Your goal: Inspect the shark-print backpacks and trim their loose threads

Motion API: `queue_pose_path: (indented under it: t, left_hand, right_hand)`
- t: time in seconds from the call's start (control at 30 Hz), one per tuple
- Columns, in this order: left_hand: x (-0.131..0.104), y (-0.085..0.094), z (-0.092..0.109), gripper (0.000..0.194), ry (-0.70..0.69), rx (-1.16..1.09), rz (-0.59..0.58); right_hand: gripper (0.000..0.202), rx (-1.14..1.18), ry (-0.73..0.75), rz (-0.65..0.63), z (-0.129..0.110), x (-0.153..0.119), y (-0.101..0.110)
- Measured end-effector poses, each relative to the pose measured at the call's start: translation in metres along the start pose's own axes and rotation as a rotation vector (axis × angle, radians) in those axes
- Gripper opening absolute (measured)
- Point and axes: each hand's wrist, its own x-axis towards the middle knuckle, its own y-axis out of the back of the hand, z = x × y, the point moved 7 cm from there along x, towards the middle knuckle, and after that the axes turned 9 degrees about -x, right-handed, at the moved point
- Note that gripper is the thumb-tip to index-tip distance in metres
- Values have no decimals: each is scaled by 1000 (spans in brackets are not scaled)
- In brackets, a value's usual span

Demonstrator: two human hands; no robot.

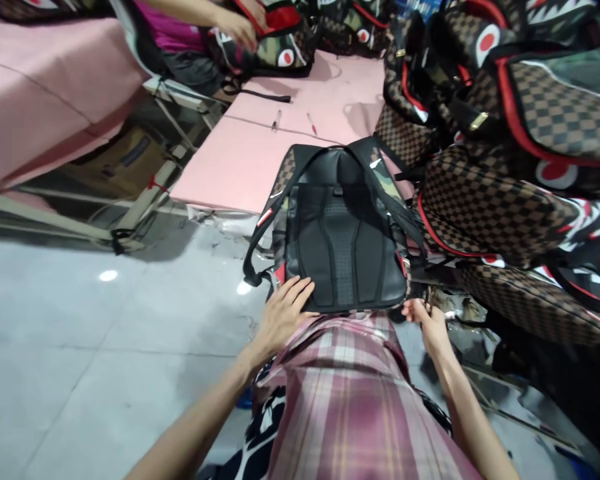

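A backpack (344, 233) with a black padded back panel rests against my lap and the table's edge, its back side facing up. Its shoulder straps curve out on both sides. My left hand (285, 310) lies on the bag's lower left corner, fingers stretched out over the black panel. At the lower right corner, my right hand (427, 320) is closed in a pinch beside the bag's edge. Something small and dark shows at its fingers, too blurred to name. A pink plaid apron (340, 400) covers my lap below the bag.
A pink-covered table (220, 167) holds a red pen (311, 124) and another pen (277, 120). Checkered backpacks (490, 207) are piled high on the right. At the far side, another person's hand (237, 30) touches a camouflage bag (280, 53). A cardboard box (125, 160) sits under the left table.
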Motion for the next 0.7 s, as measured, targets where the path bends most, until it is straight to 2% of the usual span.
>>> queue_pose_path:
  t: [0.1,0.2,0.33,0.43,0.53,0.6,0.7]
  left_hand:
    - [22,20,3,35,-15,3,31]
    - [57,41,10,32,58,7,13]
    - [109,53,26,33,119,-35,-119]
    - [141,52,39,35,90,-30,-229]
    - [164,50,44,38,50,-30,-301]
    - [175,50,43,37,35,-55,-321]
    - [184,51,35,36,21,-76,-327]
  right_hand:
    - [34,153,42,100,-7,7,0]
    - [32,213,145,180,-30,15,9]
    - [32,29,331,240,-73,16,16]
    - [34,-258,506,208,-99,17,-1]
    - [36,-461,652,174,-110,21,-30]
    - [38,-519,690,163,-111,27,-45]
    - [38,-528,696,167,-115,35,-57]
